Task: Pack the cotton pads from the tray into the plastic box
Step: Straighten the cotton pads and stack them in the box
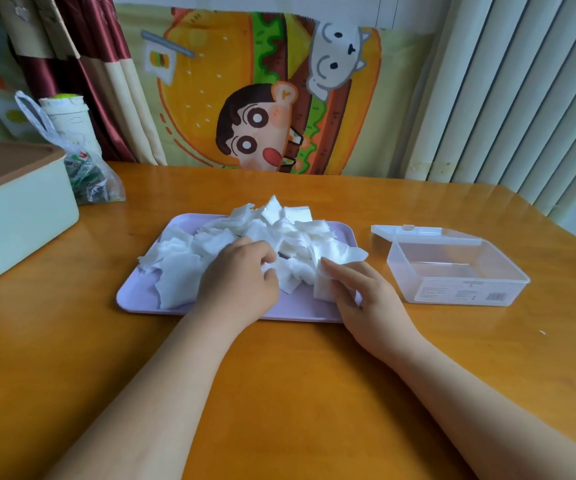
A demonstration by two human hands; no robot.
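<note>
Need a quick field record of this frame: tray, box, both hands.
tray: purple tray on wooden table
pads: cotton pads heaped loose on tray
box: plastic box right of tray, lid open, no pads visible inside
left: left hand pinches pads in heap
right: right hand holds small stack of pads at tray's right end

The scene is lit brightly and evenly by soft daylight, seemingly admitted through the vertical blinds (521,98) at the right, and only faint, diffuse shadows are cast on the surface (279,393) along the tray (134,296). A pale sheen is seen on the far surface, and detail in the white cotton pads (279,233) is partly washed out. Wide-angle bending is shown at the edges, where the blinds lean, and everything is rendered slightly soft.
</note>
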